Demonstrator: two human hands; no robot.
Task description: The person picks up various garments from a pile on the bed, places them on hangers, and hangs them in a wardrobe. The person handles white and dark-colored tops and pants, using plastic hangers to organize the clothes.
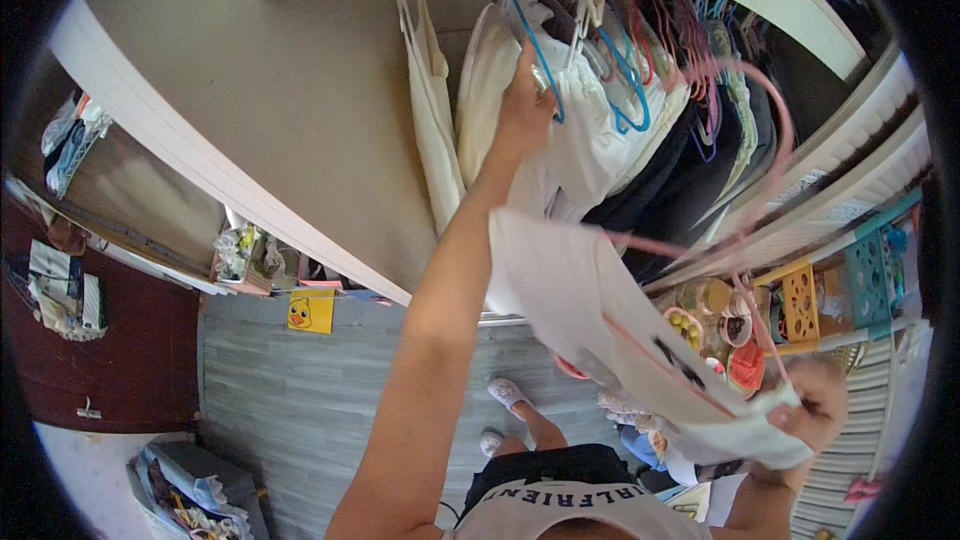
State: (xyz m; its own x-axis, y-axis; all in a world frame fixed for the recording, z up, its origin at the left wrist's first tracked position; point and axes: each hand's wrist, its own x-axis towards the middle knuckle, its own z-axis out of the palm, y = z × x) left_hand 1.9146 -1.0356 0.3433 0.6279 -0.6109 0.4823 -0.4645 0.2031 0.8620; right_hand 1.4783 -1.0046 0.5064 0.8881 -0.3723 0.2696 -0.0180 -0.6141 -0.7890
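My left hand point(529, 105) reaches up into the wardrobe, against a blue hanger point(534, 41) and the hanging white clothes point(581, 101). The fingers are partly hidden, so whether they grip the hanger or the cloth is unclear. At the lower right, my right hand point(810, 405), blurred, is closed on one end of a white garment point(592, 292) with dark marks and a reddish line. That garment stretches slantwise from below my left forearm to my right hand. A blurred pink hanger point(784, 120) loops beside it, its lower end near my right hand.
More clothes on coloured hangers point(697, 67) fill the rail's right side. A pale garment point(427, 90) hangs further left. The wardrobe's white edge point(225, 172) crosses the left. Jars and baskets point(799, 300) stand on shelves at right. A fabric bin point(187, 495) sits lower left.
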